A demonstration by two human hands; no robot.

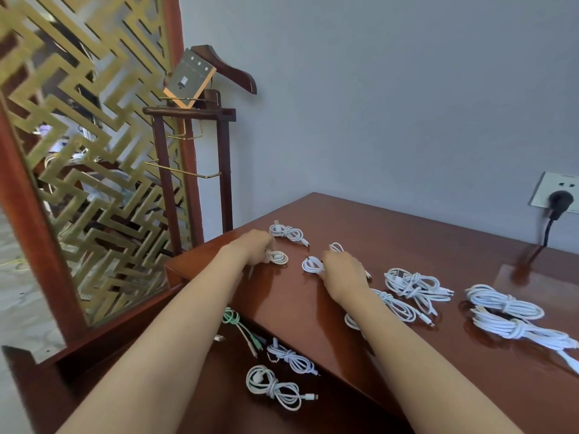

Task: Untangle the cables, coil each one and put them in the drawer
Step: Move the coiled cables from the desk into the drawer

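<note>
— Where are the hands?
— Both are on the desk (pixel 407 239). The left hand (pixel 255 245) has its fingers curled over the edge of a small white coil (pixel 278 257).
— And the right hand (pixel 344 272)?
— Its fingertips are against a second coil (pixel 311 265), which lies between the two hands. I cannot tell whether it grips it.
— Other cables?
— A tied bundle (pixel 286 232) lies just beyond the left hand, and bigger bundles (pixel 416 285) lie right of the right hand.
— The drawer (pixel 225 402)?
— Open under the forearms, with white cables (pixel 274 385) and a green cable (pixel 232 317) inside.
</note>
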